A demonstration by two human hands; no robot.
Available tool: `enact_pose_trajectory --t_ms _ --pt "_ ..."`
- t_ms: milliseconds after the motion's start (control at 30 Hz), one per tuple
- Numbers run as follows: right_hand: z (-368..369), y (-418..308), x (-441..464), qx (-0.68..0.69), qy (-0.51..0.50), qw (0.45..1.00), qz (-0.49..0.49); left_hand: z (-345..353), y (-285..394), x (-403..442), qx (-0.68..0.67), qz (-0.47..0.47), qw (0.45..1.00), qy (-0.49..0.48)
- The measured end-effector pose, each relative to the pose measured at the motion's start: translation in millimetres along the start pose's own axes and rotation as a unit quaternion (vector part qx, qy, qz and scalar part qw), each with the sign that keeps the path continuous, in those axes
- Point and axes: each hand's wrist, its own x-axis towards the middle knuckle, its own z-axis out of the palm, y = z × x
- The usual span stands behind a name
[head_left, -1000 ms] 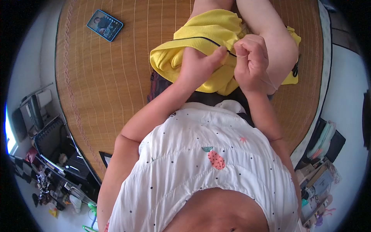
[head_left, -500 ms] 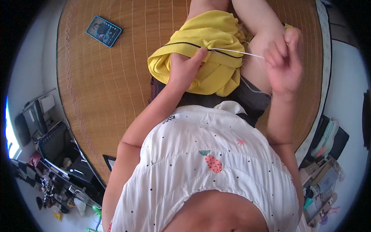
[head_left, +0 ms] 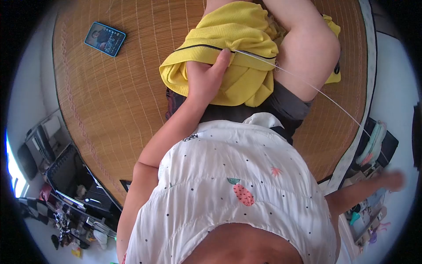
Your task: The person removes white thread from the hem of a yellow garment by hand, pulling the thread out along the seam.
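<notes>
My left hand [head_left: 205, 79] is closed on a yellow cloth [head_left: 237, 28] bunched over my lap. The thumb lies on top, by a dark line along the cloth, and the other fingers are hidden under the fold. A white thread [head_left: 323, 93] leaves the cloth close to my thumb and stretches right across my bare knee, past the mat's edge. Far out at the right, my right hand [head_left: 392, 180] is blurred and looks closed at the pulled thread's end. Whether a needle is in its fingers cannot be made out.
I sit on a brown woven mat [head_left: 127, 88]. A phone [head_left: 105, 39] with a lit screen lies at its upper left. Boxes and small items [head_left: 367, 220] stand beyond the right edge, below my right arm. A dark bag [head_left: 74, 171] and clutter are at the left.
My right hand has swung from above my knee outward and down to the far right, drawing the thread into a long line. My left hand keeps its hold on the cloth.
</notes>
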Motion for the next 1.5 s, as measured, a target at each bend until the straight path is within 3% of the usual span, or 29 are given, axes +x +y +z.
enact_pose_trajectory --t_ms 200,267,300,333,367,467,1067,1267,1433,1467,1500 --pt "37 38 -56 0.044 -0.063 0.954 0.29 3 5 -2 -0.047 -0.02 0.999 -0.002" --pt "101 -70 -131 0.148 -0.161 0.933 0.287 2 4 -5 -0.038 -0.01 0.999 0.001" --pt "120 -146 -161 0.228 -0.251 0.916 0.213 2 4 -6 -0.035 -0.004 0.999 0.002" --pt "124 -196 -188 0.218 -0.369 0.882 0.197 2 6 -6 -0.027 -0.002 1.0 0.001" --pt "128 -232 -209 0.295 -0.445 0.838 0.117 2 8 -7 -0.019 -0.001 1.0 0.0" --pt "140 -305 -232 0.362 -0.585 0.723 0.068 0 12 -11 -0.018 -0.024 1.0 0.006" --pt "147 -309 -254 0.339 -0.55 0.758 0.089 1 7 -9 -0.049 -0.02 0.998 0.038" --pt "145 -305 -254 0.297 -0.579 0.758 0.042 2 8 -8 -0.048 -0.013 0.998 0.027" --pt "146 -307 -257 0.324 -0.544 0.774 0.018 2 6 -11 -0.041 -0.028 0.998 0.028" --pt "148 -309 -256 0.348 -0.528 0.774 0.013 2 4 -11 -0.028 -0.034 0.999 0.032" --pt "146 -310 -254 0.357 -0.564 0.742 0.071 0 7 -10 -0.01 -0.033 0.999 0.042"
